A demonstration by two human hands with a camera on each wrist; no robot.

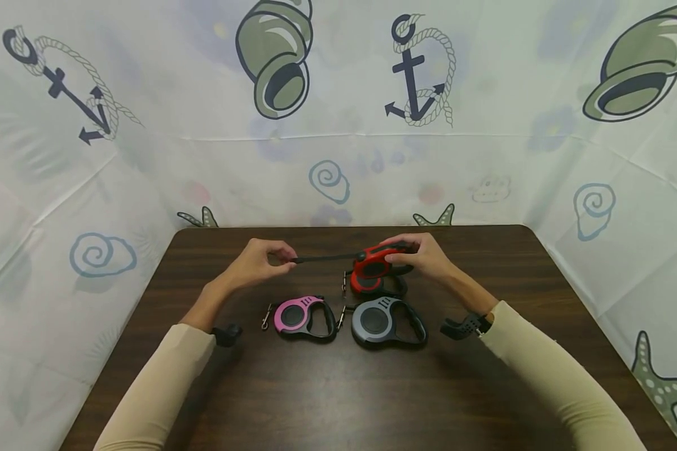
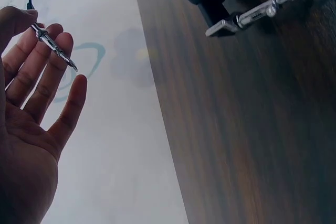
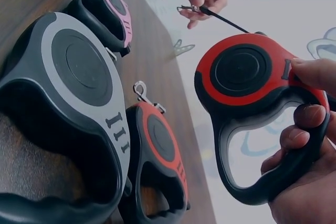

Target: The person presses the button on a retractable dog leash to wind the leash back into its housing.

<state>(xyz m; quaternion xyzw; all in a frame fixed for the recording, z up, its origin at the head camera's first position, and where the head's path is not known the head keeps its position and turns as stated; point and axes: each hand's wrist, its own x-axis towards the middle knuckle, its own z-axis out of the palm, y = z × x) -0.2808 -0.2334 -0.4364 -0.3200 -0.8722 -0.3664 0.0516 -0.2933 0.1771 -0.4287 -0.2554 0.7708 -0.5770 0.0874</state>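
Note:
My right hand (image 1: pixel 425 254) grips the handle of a red and black retractable dog leash (image 3: pixel 241 69), its thumb on the casing by the button. From the casing a dark strap (image 1: pixel 328 257) runs straight across to my left hand (image 1: pixel 257 262). There the thumb and index finger pinch the strap's end just above its silver clip (image 2: pixel 55 45), while the other fingers are spread. A second red leash (image 3: pixel 160 137) lies on the table beneath the held one. Nearer to me lie a pink leash (image 1: pixel 292 315) and a larger grey leash (image 1: pixel 374 319), side by side.
The dark wooden table (image 1: pixel 316 394) ends at a white cloth backdrop (image 1: pixel 361 169) printed with anchors and shells. Metal clips stick out left of the lying leashes, such as the pink leash's clip (image 1: pixel 266 317).

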